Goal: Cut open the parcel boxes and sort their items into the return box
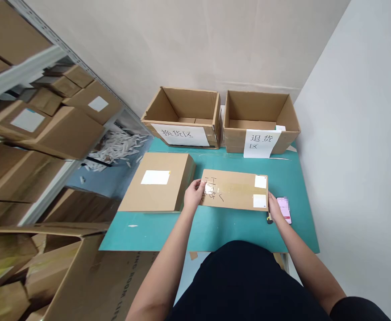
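Observation:
Between my two hands is a long cardboard box (pixel 237 201), taped along its middle, with black handwriting at the left end and two white labels at the right. My left hand (pixel 194 195) grips its left end, fingertips over the top edge. At the right end my right hand (pixel 275 207) holds the edge, its fingers partly hidden behind the box. Just below that hand lies a yellow and black tool, perhaps a box cutter (pixel 269 218). A phone (pixel 284 209) with a lit pink screen rests beside it. Left of my left hand sits a bigger closed carton (pixel 158 196) with a white label.
Two open cartons, a left one (pixel 182 102) and a right one (pixel 259 104), stand at the back of the green table (pixel 229 229), each with a paper sign. Shelves of boxes (pixel 71 127) line the left side. A large open carton (pixel 91 276) stands front left; walls enclose the back and right.

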`<act>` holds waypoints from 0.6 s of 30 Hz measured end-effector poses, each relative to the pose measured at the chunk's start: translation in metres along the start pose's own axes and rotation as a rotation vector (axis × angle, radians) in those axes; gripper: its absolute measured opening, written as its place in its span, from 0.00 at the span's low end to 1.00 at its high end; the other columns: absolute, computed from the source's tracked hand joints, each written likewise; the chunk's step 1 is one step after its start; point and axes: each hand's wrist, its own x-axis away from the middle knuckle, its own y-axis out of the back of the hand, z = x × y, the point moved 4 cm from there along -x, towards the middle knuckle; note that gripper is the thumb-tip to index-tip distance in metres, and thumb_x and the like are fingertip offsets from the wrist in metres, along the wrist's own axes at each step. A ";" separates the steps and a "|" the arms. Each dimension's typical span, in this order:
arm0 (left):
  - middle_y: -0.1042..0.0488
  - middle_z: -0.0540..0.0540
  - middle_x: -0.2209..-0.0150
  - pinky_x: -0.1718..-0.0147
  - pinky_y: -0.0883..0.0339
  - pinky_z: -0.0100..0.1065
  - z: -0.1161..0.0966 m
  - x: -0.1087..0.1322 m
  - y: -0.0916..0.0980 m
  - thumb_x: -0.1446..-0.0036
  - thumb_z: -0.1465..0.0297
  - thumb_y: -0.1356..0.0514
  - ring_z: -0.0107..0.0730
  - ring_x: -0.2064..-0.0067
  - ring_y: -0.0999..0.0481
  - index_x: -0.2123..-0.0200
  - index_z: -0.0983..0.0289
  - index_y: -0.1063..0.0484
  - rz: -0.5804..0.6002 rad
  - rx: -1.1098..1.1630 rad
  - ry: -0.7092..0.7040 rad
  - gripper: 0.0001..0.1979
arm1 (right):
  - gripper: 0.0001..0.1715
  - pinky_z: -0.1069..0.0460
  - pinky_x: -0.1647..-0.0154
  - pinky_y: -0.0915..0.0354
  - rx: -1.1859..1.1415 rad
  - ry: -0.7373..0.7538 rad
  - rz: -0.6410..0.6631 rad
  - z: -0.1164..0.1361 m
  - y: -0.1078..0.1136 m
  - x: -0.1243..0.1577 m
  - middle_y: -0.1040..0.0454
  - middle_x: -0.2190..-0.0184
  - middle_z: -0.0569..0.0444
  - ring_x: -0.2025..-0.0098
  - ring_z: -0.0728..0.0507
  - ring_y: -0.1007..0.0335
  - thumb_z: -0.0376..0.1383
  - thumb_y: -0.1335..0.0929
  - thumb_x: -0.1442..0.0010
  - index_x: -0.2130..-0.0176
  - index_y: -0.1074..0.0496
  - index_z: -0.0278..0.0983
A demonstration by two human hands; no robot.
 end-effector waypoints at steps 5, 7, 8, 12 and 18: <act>0.21 0.59 0.49 0.49 0.32 0.43 -0.007 0.012 0.001 0.38 0.55 0.42 0.50 0.49 0.23 0.44 0.57 0.28 -0.060 -0.139 -0.046 0.23 | 0.21 0.36 0.33 0.45 0.164 0.055 -0.142 -0.028 0.026 0.018 0.22 0.48 0.45 0.38 0.30 0.34 0.46 0.30 0.46 0.54 0.23 0.42; 0.24 0.60 0.44 0.47 0.33 0.45 -0.010 0.015 0.002 0.37 0.57 0.43 0.51 0.46 0.24 0.41 0.57 0.30 -0.091 -0.200 -0.131 0.23 | 0.22 0.35 0.30 0.51 0.197 0.039 -0.161 -0.048 0.032 0.029 0.23 0.49 0.44 0.35 0.28 0.38 0.41 0.28 0.50 0.54 0.23 0.42; 0.26 0.61 0.43 0.46 0.34 0.45 -0.013 0.016 0.003 0.36 0.58 0.44 0.51 0.45 0.25 0.41 0.58 0.30 -0.107 -0.235 -0.192 0.22 | 0.25 0.36 0.29 0.54 0.233 0.042 -0.186 -0.058 0.035 0.034 0.25 0.47 0.44 0.33 0.28 0.42 0.39 0.28 0.52 0.52 0.24 0.43; 0.26 0.62 0.44 0.41 0.39 0.46 -0.028 0.024 -0.004 0.35 0.64 0.47 0.50 0.40 0.30 0.49 0.59 0.24 -0.132 -0.403 -0.502 0.16 | 0.37 0.39 0.27 0.58 0.474 -0.017 -0.239 -0.089 0.035 0.045 0.33 0.38 0.40 0.29 0.30 0.49 0.33 0.31 0.52 0.42 0.30 0.40; 0.23 0.62 0.51 0.46 0.34 0.50 -0.046 0.060 -0.041 0.34 0.68 0.46 0.48 0.47 0.27 0.53 0.59 0.23 0.016 -0.591 -0.838 0.13 | 0.39 0.37 0.33 0.47 0.808 -0.119 -0.251 -0.092 0.028 0.038 0.32 0.42 0.32 0.34 0.27 0.41 0.36 0.35 0.43 0.35 0.40 0.26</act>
